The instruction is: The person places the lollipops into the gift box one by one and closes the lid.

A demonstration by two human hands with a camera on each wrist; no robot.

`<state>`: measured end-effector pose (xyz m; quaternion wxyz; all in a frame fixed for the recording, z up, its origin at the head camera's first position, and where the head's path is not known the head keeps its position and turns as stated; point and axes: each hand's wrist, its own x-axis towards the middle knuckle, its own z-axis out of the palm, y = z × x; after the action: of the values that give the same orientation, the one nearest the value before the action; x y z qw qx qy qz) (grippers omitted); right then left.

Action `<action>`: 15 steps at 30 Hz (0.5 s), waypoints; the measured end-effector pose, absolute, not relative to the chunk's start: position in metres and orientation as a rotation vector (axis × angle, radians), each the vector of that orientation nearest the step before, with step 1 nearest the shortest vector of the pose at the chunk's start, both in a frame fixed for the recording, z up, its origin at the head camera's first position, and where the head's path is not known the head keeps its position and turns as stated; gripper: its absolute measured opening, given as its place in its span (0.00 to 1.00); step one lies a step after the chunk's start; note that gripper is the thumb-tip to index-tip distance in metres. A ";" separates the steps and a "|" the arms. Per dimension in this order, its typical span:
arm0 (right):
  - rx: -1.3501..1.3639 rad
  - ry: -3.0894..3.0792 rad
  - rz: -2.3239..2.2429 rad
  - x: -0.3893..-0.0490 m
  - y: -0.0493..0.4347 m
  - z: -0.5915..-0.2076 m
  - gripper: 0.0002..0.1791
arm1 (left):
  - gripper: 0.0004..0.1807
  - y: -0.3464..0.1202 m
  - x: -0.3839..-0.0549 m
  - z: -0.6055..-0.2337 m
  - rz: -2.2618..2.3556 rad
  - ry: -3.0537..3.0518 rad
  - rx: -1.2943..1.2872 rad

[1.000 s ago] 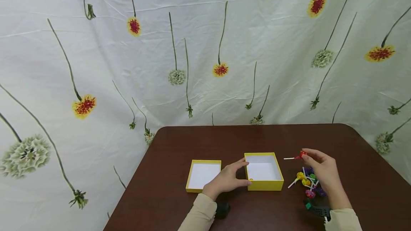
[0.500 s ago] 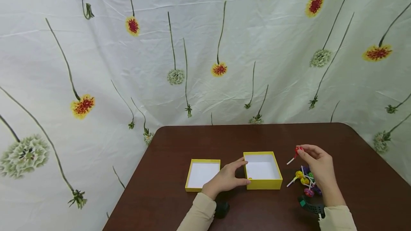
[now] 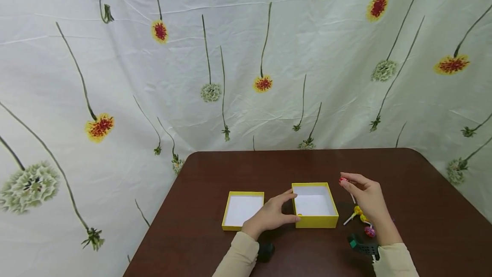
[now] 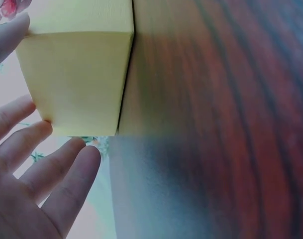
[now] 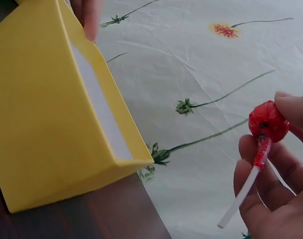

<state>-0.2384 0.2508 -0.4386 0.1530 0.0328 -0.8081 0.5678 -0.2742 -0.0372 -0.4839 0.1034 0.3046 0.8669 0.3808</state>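
One red-wrapped lollipop (image 5: 269, 122), white stick attached: its head is pinched between the thumb and fingertips of the right hand (image 3: 367, 195), and it is held above the tabletop (image 3: 215, 170), to the right of the box and apart from it. The stick is seen tilted downward in the right wrist view.

One yellow box (image 3: 317, 222), open-topped, lined in white: it is set on the tabletop and touched at its left side by the left hand (image 3: 270, 213), whose fingers are extended and spread, with the thumb placed at the near corner. A small yellow spot is seen at the near rim, too small to be identified.

One shallow yellow tray (image 3: 243, 210), white inside: it is laid flat to the left of the box, partly covered by the left hand.

Loose lollipops, partly hidden by the right hand: yellow ones (image 3: 358, 210) and a pink one (image 3: 370, 231) are seen, lying to the right of the box.

One white cloth (image 3: 173, 76), printed with flowers: it is hung behind the tabletop.
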 end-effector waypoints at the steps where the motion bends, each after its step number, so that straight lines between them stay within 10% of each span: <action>1: 0.100 -2.338 1.626 -0.239 0.249 -0.439 0.21 | 0.39 -0.037 -0.274 -0.484 1.120 2.557 0.900; 15: 0.207 -2.463 1.647 -0.249 0.220 -0.443 0.17 | 0.39 -0.036 -0.276 -0.484 1.102 2.590 0.922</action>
<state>-0.2486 0.2202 -0.4428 0.0858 0.0696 -0.8262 0.5525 -0.2765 -0.0362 -0.4841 0.0897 0.3100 0.8710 0.3705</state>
